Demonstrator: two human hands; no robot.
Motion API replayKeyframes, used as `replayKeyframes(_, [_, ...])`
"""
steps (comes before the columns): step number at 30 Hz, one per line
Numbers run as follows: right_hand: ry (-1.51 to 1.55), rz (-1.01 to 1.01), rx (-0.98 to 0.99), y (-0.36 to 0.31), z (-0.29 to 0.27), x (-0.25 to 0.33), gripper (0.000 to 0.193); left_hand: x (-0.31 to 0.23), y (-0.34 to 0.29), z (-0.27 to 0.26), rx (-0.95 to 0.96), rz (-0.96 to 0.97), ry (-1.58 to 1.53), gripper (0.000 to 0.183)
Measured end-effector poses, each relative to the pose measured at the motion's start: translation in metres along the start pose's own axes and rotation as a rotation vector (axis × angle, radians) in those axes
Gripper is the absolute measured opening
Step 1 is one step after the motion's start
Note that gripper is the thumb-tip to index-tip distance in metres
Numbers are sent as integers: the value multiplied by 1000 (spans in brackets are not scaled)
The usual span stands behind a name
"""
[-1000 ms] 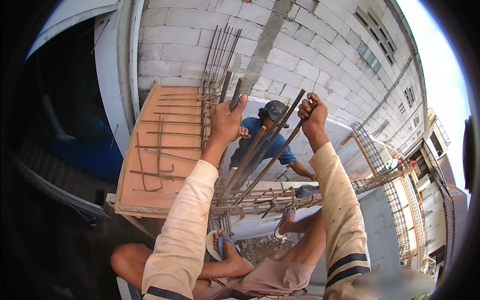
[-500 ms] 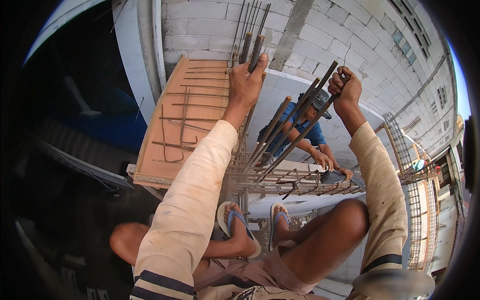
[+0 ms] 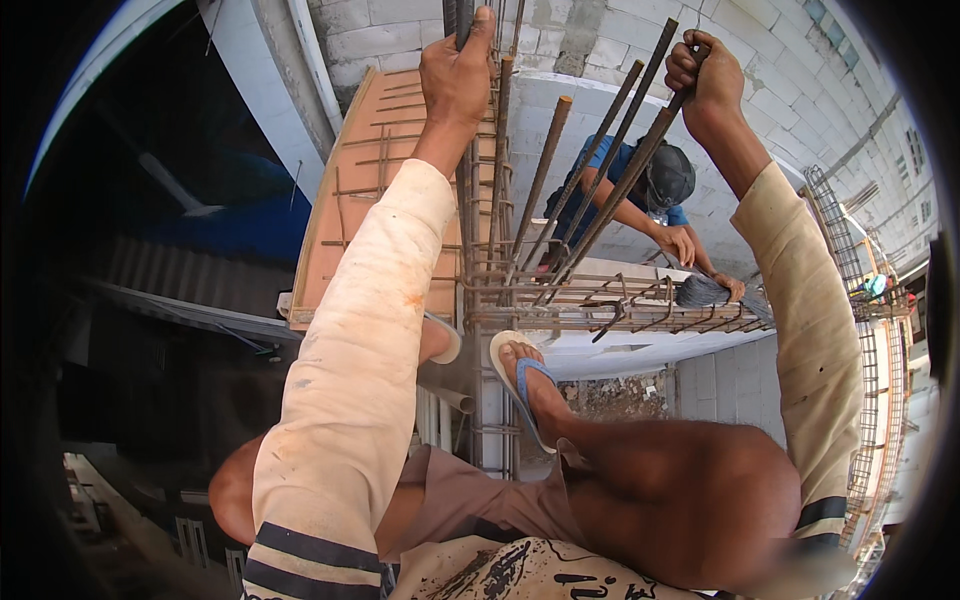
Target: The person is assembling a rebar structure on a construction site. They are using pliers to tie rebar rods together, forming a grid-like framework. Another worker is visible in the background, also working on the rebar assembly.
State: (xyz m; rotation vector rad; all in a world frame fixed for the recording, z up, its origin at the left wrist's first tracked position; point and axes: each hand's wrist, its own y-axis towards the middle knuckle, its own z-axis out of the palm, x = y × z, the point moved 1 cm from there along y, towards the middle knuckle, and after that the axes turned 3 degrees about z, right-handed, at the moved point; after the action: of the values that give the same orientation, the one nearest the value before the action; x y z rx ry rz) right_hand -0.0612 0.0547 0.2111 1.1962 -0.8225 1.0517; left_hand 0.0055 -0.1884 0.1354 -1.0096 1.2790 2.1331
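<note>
Head view: 2 own hands up top, well apart. Left hand (image 3: 458, 88), top centre-left, clamped on thick dark bar (image 3: 463, 18); count inside the fist unclear. Right hand (image 3: 712, 85), upper right, fist closed on dark rod (image 3: 684, 98); can't tell if it's a leaning bar's own end. Between hands: 4 leaning bars (image 3: 542, 175), plus 1 near-upright bar (image 3: 503, 110). Feet of these sit at the horizontal rebar cage (image 3: 625, 303), mid-frame. 1 co-worker (image 3: 618, 165), right of centre, one hand on 1 grey wire bundle (image 3: 704, 291). 1 orange board (image 3: 316, 285), left of centre.
</note>
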Motion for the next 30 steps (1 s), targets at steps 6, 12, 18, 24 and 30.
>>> replayKeyframes(6, [141, 30, 174, 5, -6, -1, 16, -7, -3, -5, 16, -53, -16, 49])
replayKeyframes(12, [186, 64, 28, -5, -1, -3, 18, -7, -10, -4, -7, -22, 67, 49])
replayKeyframes(18, [196, 72, -23, -11, 1, 0, 19, -10, -14, -7, 13, -6, 29, 48])
replayKeyframes(24, [269, 93, 20, -13, -4, -1, 18, -14, -21, -8, -8, -73, 40, 55])
replayKeyframes(30, [383, 105, 74, -24, -12, -3, 16, -16, -23, -11, 13, -98, 16, 53])
